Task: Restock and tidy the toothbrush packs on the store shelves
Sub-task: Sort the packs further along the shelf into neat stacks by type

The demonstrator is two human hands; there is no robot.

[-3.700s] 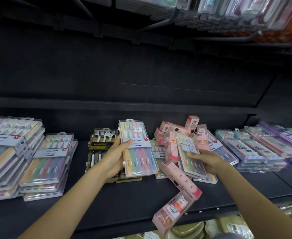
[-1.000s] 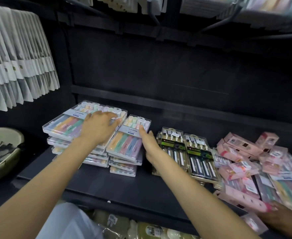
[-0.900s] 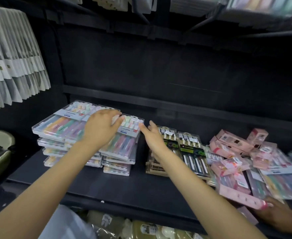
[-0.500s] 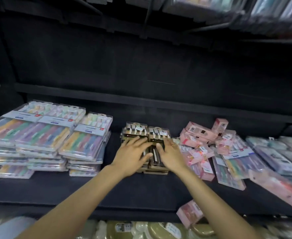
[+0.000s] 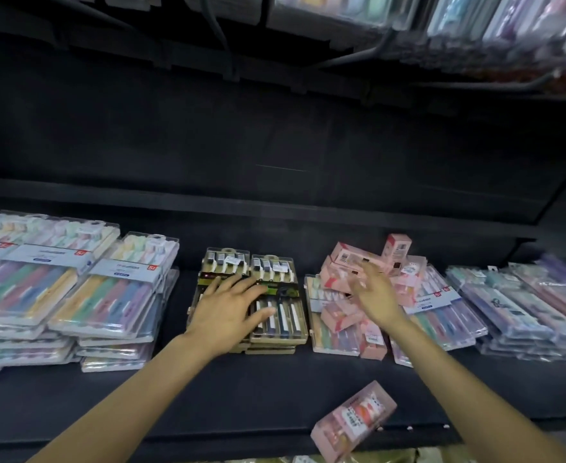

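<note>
My left hand (image 5: 228, 305) lies flat with spread fingers on two side-by-side stacks of olive-green toothbrush packs (image 5: 274, 295) at the middle of the black shelf (image 5: 208, 396). My right hand (image 5: 375, 292) hovers with loose, spread fingers over a jumbled heap of pink toothbrush boxes (image 5: 351, 262); it grips nothing that I can see. Neat stacks of pastel multi-colour packs (image 5: 114, 295) stand to the left. One pink pack (image 5: 355, 419) lies tilted over the shelf's front edge.
Purple and blue packs (image 5: 522, 305) are piled at the right end of the shelf. More packs hang blurred from hooks above (image 5: 475, 25). Goods on a lower shelf (image 5: 308, 458) show beneath the front edge.
My right hand has left the olive-green packs and moved right over the pink heap. My left hand stays on the green packs. The view has shifted slightly right.
</note>
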